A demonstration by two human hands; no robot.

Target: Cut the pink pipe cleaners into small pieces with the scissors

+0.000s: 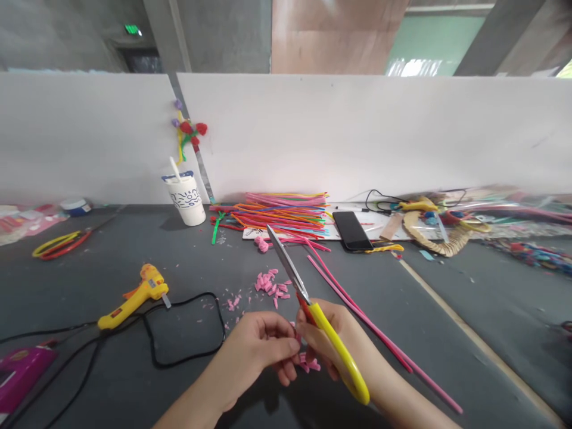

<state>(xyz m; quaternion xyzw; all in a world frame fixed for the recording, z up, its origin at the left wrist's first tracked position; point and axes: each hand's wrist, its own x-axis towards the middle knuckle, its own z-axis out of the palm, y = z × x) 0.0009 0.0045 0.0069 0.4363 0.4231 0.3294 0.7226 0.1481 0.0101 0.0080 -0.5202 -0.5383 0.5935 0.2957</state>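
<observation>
My right hand [328, 336] is wrapped round yellow-and-red scissors [335, 345], whose closed blades point up and away to the left. Close beside it, my left hand [268, 345] has its thumb and index finger pinched together; whatever they hold is too small to make out. Short pink pieces [308, 362] lie on the table beneath the hands, and a pile of pink cuttings [270, 285] is just beyond them. Long pink pipe cleaners [357, 310] stretch across the table to the right of the scissors.
A yellow glue gun [134, 298] with black cable lies left, near a magenta object [24, 375] and other scissors [62, 244]. Farther back are a cup [185, 199], a bundle of coloured pipe cleaners [286, 211], a phone [352, 231] and a woven ring [433, 241].
</observation>
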